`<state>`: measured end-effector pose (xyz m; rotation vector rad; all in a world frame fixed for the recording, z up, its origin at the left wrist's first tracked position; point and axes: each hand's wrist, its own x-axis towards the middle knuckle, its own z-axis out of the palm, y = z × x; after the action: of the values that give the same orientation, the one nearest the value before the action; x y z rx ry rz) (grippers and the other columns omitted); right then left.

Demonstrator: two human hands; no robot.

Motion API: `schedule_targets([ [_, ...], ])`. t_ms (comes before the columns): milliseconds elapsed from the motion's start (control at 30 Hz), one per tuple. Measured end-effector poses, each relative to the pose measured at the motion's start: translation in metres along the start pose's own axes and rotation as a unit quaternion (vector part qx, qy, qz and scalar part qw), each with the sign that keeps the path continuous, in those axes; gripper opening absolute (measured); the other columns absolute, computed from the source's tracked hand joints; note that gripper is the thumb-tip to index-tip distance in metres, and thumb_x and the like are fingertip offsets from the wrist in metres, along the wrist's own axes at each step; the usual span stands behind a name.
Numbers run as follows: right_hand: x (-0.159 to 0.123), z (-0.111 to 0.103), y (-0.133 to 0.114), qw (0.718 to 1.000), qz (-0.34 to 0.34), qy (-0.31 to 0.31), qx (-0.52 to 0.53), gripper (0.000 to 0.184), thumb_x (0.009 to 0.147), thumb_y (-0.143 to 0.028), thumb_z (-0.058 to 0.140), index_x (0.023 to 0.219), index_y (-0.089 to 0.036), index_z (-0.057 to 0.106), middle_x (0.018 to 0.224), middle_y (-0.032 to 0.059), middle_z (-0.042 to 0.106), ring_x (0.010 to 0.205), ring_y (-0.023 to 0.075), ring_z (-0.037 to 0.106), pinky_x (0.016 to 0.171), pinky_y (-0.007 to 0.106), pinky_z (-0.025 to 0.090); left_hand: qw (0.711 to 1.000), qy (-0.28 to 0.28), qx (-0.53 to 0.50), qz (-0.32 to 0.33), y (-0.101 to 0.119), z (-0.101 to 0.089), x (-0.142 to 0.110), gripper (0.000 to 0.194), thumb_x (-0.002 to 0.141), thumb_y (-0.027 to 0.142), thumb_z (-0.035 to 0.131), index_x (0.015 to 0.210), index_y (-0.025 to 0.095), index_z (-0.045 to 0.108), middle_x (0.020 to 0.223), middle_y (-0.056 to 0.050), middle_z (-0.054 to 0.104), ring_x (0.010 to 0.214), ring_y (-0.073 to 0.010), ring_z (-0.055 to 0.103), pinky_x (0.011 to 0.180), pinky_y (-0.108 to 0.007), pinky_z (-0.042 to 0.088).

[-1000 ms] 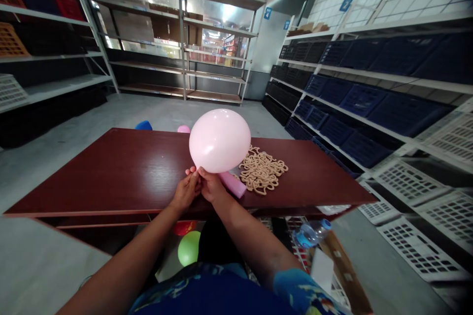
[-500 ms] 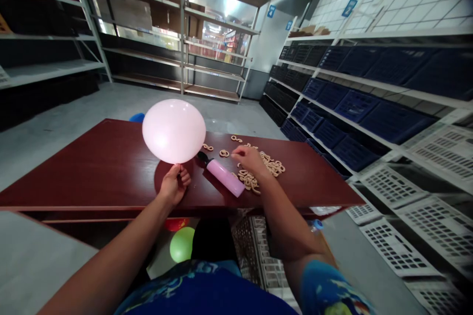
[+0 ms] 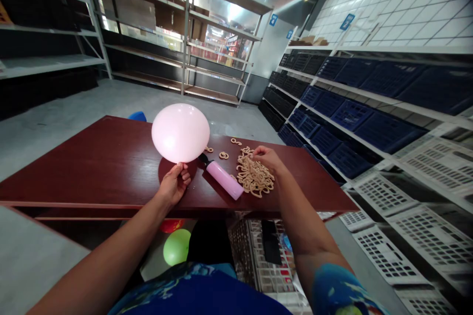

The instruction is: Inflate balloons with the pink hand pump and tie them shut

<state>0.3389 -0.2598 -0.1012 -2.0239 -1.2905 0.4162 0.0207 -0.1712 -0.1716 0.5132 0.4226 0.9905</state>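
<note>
An inflated pale pink balloon (image 3: 181, 132) stands over the table, its neck pinched by my left hand (image 3: 173, 184). My right hand (image 3: 269, 159) is above the far right part of a pile of beige curled pieces (image 3: 255, 179). Thumb and fingertips are pressed together there; whether they grip a piece is too small to tell. A pink hand pump (image 3: 225, 180) with a black nozzle lies between my hands, left of the pile. Beyond it sit a few separate beige curls (image 3: 223, 155).
The dark red table (image 3: 92, 172) carries all this. Below its front edge are a green balloon (image 3: 176, 247) and a white basket (image 3: 258, 251). Blue crates (image 3: 347, 113) fill the shelves at right, with white crates (image 3: 388, 256) lower down. Metal shelving (image 3: 185, 49) stands behind.
My right hand has moved right, from near the loose curls to over the pile. The balloon and my left hand shift slightly right in view; the pinch stays.
</note>
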Motion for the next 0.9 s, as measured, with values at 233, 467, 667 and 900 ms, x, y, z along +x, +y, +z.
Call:
schedule_targets([
  [233,0.009,-0.024,-0.032,0.951,0.054,-0.008,0.305,0.034,0.05,-0.032,0.078,0.072,-0.018,0.056,0.062,-0.0027,0.062,0.047,0.0067,0.049,0.044,0.019,0.034,1.0,-0.004,-0.018,-0.014,0.001,0.0,0.0,0.015,0.079,0.024,0.064,0.075,0.012,0.057,0.057,0.004,0.038,0.047,-0.005,0.037,0.04,-0.016,0.031],
  [467,-0.005,-0.006,-0.062,0.933,0.033,-0.091,0.346,0.034,0.059,-0.032,0.076,0.088,-0.016,0.066,0.069,0.0008,0.066,0.048,0.0049,0.05,0.042,0.017,0.033,0.999,-0.025,-0.007,-0.024,0.001,-0.003,-0.001,0.019,0.078,0.028,0.066,0.076,0.012,0.056,0.057,0.004,0.041,0.047,-0.0053,0.04,0.042,-0.017,0.033],
  [667,-0.029,0.025,-0.104,0.936,-0.035,-0.149,0.316,0.028,0.068,-0.036,0.07,0.089,-0.018,0.067,0.071,0.0016,0.066,0.059,0.0095,0.056,0.048,0.02,0.037,0.999,0.008,0.018,-0.041,0.002,0.015,-0.008,0.02,0.077,0.03,0.065,0.08,0.014,0.055,0.069,-0.001,0.06,0.038,-0.0017,0.034,0.035,-0.015,0.025],
  [900,-0.052,0.06,-0.152,0.927,-0.091,-0.221,0.288,0.015,0.073,-0.028,0.065,0.086,-0.021,0.069,0.069,0.0005,0.066,0.061,0.0122,0.057,0.054,0.026,0.043,0.992,0.086,0.063,-0.067,0.008,0.045,-0.027,0.013,0.084,0.024,0.056,0.079,0.012,0.056,0.074,-0.007,0.066,0.035,-0.0026,0.039,0.032,-0.016,0.028],
])
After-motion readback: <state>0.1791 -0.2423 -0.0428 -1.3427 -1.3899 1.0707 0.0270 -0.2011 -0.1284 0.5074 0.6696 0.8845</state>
